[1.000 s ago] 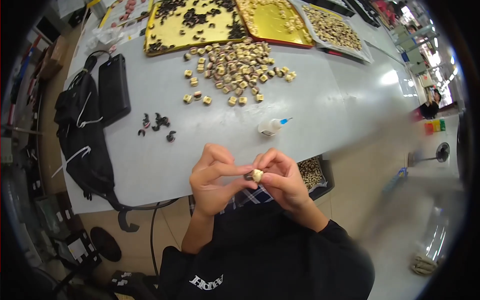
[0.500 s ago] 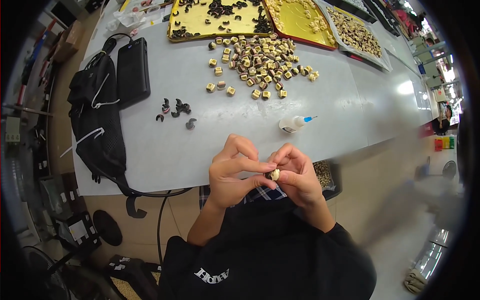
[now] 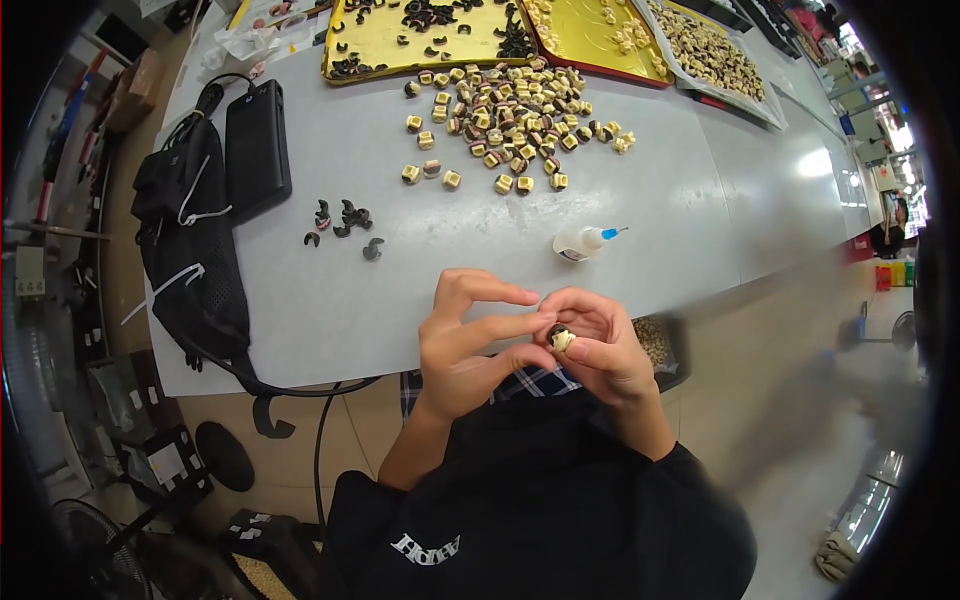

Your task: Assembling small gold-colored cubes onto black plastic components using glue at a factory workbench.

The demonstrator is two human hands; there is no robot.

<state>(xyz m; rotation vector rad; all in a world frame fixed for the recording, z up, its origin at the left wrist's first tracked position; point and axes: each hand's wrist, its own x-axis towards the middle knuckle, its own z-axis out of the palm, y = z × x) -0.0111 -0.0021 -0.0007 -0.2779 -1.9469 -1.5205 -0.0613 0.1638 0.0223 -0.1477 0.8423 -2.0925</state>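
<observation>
Just off the near table edge, my right hand pinches a small black-and-cream plastic piece between thumb and fingers. Its cream part faces me and the black part sits at the top. My left hand is beside it with thumb and fingers spread, the tips close to the piece; whether they touch it I cannot tell. Beyond my hands a white squeeze bottle with a blue needle tip stands on the table. Several loose black C-shaped pieces lie to the left.
A heap of cream-and-dark pieces covers the grey table's middle. Behind it are a yellow tray of black parts, a tray of cream parts and a full tray. A black power bank and black bag lie left.
My left thumb and fingers have opened away from the piece, which now rests in my right hand and has turned slightly. The whole view has shifted a little.
</observation>
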